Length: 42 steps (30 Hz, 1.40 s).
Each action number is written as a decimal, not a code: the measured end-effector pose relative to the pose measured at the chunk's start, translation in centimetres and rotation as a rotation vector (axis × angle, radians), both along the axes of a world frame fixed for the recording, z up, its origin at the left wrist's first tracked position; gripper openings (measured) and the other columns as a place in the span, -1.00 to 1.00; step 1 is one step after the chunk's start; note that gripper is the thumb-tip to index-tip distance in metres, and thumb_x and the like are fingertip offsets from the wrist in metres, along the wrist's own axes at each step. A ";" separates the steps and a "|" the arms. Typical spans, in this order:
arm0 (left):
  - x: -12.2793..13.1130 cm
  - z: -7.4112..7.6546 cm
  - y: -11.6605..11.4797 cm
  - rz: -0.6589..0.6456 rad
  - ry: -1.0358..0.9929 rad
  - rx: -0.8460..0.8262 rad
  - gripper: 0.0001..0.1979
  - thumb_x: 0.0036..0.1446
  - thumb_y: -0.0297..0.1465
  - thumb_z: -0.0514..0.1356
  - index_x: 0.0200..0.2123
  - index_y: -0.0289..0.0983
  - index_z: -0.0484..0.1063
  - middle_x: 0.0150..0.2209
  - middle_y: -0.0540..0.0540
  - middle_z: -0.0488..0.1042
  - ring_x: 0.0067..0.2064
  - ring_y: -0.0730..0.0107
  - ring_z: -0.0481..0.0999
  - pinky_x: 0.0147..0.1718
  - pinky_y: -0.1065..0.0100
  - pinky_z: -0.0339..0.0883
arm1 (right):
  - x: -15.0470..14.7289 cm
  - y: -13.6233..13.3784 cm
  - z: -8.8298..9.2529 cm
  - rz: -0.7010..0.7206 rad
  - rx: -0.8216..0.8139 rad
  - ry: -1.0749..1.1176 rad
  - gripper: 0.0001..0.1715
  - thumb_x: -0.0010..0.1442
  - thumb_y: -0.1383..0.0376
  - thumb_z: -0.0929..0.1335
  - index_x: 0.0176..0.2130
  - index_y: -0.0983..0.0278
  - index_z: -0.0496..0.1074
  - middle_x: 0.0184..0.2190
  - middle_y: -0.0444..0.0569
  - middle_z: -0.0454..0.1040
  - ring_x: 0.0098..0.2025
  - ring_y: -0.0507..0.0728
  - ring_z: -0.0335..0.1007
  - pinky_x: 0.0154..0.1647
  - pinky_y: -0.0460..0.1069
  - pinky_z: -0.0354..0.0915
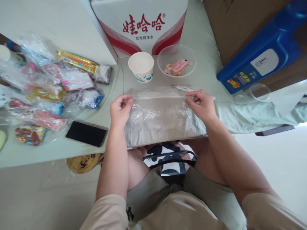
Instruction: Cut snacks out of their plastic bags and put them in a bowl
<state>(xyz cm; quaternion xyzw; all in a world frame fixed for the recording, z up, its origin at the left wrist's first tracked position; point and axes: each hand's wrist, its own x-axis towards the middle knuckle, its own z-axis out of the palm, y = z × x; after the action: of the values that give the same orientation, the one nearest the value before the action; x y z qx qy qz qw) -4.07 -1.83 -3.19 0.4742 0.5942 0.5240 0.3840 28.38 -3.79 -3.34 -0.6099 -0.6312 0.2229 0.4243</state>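
Observation:
A clear plastic zip bag point(163, 118) lies flat at the table's front edge, its top strip stretched between my hands. My left hand point(120, 110) pinches the bag's upper left corner. My right hand point(200, 104) pinches the upper right corner. Both hands are closed on the bag's top edge. Behind the bag stand a white paper cup point(141, 66) and a clear plastic bowl point(177, 61) holding wrapped snacks point(177, 66). A pen-like object point(182, 88) lies just beyond my right fingers.
A pile of bagged snacks point(45, 92) covers the table's left side, with a black phone point(86, 133) in front of it. A red-and-white carton point(141, 24) stands at the back. A blue jug point(261, 54) and a small clear cup point(260, 92) are at the right.

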 end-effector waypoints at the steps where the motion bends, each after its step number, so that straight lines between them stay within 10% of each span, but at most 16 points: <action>1: 0.0 0.0 -0.1 -0.023 0.008 -0.004 -0.81 -0.03 -0.47 0.40 -0.27 -0.25 0.61 -0.41 0.02 0.51 -0.44 0.50 0.43 -0.42 0.48 0.31 | -0.1 0.0 0.0 -0.009 0.003 0.004 -0.82 0.13 0.19 0.42 -0.27 0.18 0.61 -0.39 -0.08 0.38 -0.36 0.11 0.28 -0.19 0.11 0.37; 8: -0.2 -0.2 -0.2 -0.082 0.245 0.060 -0.97 0.02 -0.44 0.33 -0.42 -0.27 0.60 -0.51 0.04 0.38 -0.44 0.50 0.32 -0.42 0.43 0.21 | -0.1 0.0 -0.2 -0.113 0.036 -0.013 -0.85 0.17 0.20 0.41 -0.33 0.22 0.56 -0.31 -0.05 0.35 -0.23 0.13 0.34 -0.15 0.09 0.39; 19: -0.6 -0.7 0.2 -0.084 0.041 0.182 -0.84 -0.10 -0.33 0.42 -0.52 -0.24 0.51 -0.38 -0.02 0.40 -0.34 0.43 0.36 -0.36 0.37 0.26 | 0.1 -0.1 -0.4 -0.168 0.236 -0.167 -0.83 0.22 0.18 0.40 -0.33 0.22 0.51 0.06 0.15 0.37 0.20 0.34 0.31 0.29 0.36 0.21; 22: -0.7 -0.9 0.3 -0.101 -0.031 0.243 -0.83 -0.05 -0.32 0.41 -0.51 -0.23 0.49 -0.29 -0.07 0.48 -0.17 0.33 0.48 -0.17 0.33 0.36 | -0.3 -0.5 0.4 -0.087 0.239 -0.074 -0.84 0.22 0.19 0.37 -0.37 0.20 0.47 -0.13 0.08 0.53 0.12 0.32 0.44 0.26 0.32 0.25; 26: -0.4 -0.8 0.0 -0.128 -0.069 0.155 -0.80 0.08 -0.25 0.36 -0.44 -0.21 0.47 -0.18 -0.08 0.61 -0.09 0.31 0.57 -0.11 0.33 0.42 | -0.8 -1.2 1.3 -0.049 0.044 0.135 -0.87 0.17 0.25 0.39 -0.42 0.20 0.45 -0.57 -0.14 0.43 -0.46 0.11 0.42 -0.27 0.06 0.40; 30: 0.0 -0.2 -0.1 -0.108 -0.152 -0.004 -0.75 0.15 -0.18 0.31 -0.40 -0.20 0.39 -0.45 0.01 0.52 -0.49 0.45 0.47 -0.54 0.45 0.27 | -0.3 -1.6 2.1 0.158 -0.320 0.469 -0.75 0.15 0.09 0.47 -0.36 0.22 0.49 -0.70 -0.24 0.30 -0.68 0.00 0.20 -0.61 -0.07 0.18; 34: 0.1 0.4 -0.1 -0.057 -0.029 -0.079 -0.82 0.16 -0.30 0.27 -0.43 -0.21 0.36 -0.64 0.10 0.32 -0.66 0.55 0.20 -0.67 0.47 0.00 | 1.1 -2.0 2.5 0.636 -0.721 0.500 -0.48 0.07 -0.13 0.52 -0.33 0.29 0.62 -0.53 -0.03 0.57 -0.47 0.09 0.49 -0.36 0.02 0.44; 39: 0.7 0.8 -0.7 -0.318 0.148 -0.289 -0.84 0.09 -0.30 0.30 -0.42 -0.24 0.41 -0.64 0.07 0.35 -0.60 0.51 0.27 -0.60 0.47 0.07 | 0.6 -1.6 1.2 0.230 -0.528 0.496 -0.49 0.15 -0.14 0.47 -0.19 0.22 0.66 -0.16 0.06 0.68 -0.09 0.18 0.59 0.03 0.09 0.47; 42: 1.8 1.2 -1.2 -0.498 0.178 -0.337 -0.80 0.11 -0.24 0.29 -0.41 -0.24 0.42 -0.59 0.05 0.38 -0.54 0.47 0.34 -0.58 0.47 0.09 | -1.9 -1.5 0.6 0.260 -0.558 0.543 -0.49 0.21 -0.10 0.42 -0.03 0.18 0.60 0.08 0.08 0.61 0.07 0.22 0.55 0.13 0.14 0.45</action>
<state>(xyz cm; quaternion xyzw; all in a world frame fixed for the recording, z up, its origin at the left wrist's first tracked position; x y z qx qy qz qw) -2.24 -2.99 -2.03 0.5788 0.5694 0.2645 0.5203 26.50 -5.26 -2.74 -0.5357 -0.4835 0.5901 0.3620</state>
